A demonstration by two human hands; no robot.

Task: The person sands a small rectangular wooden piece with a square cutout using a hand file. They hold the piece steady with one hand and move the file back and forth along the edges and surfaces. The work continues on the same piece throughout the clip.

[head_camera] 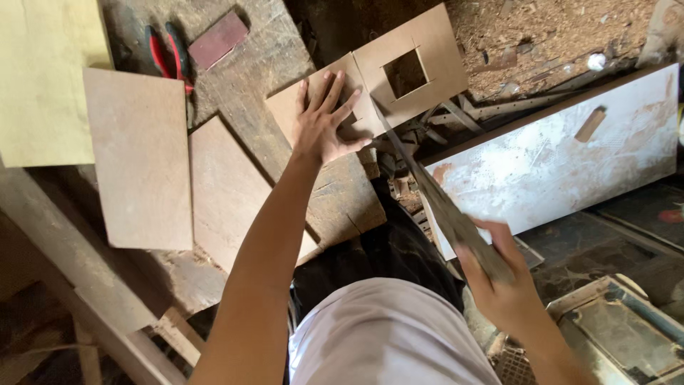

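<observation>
Seen from above, looking down at two bare hands at a rough wooden tabletop (242, 85).

Left hand (326, 117): spread wide, palm down, fingers fanned, pressing flat on a thin brown board (420, 39) with a square hole (405, 73) cut through it. Holding nothing; apparently there to pin the board against the tabletop so it does not shift. Half of the board overhanging the tabletop edge, beyond the fingertips, leaving the cut line free of the wood beneath.

Right hand (502, 281): closed around the handle of a handsaw (427, 189), well apart from the left hand and nearer the body. Blade running up and away from this hand, slanting to meet the board just beside the left thumb, close to the square hole. Blade slightly blurred.

To the left of the pressing hand: two plain rectangular boards (139, 157) lying flat side by side, a small reddish block (217, 39), and red-handled pliers (167, 53) partly tucked under the boards. Further left, a pale yellowish sheet (43, 78).

Beyond the saw hand: a long white scuffed panel (570, 150) standing on edge, sawdust (563, 28) and scraps behind it. Below, a pale garment (385, 335).
</observation>
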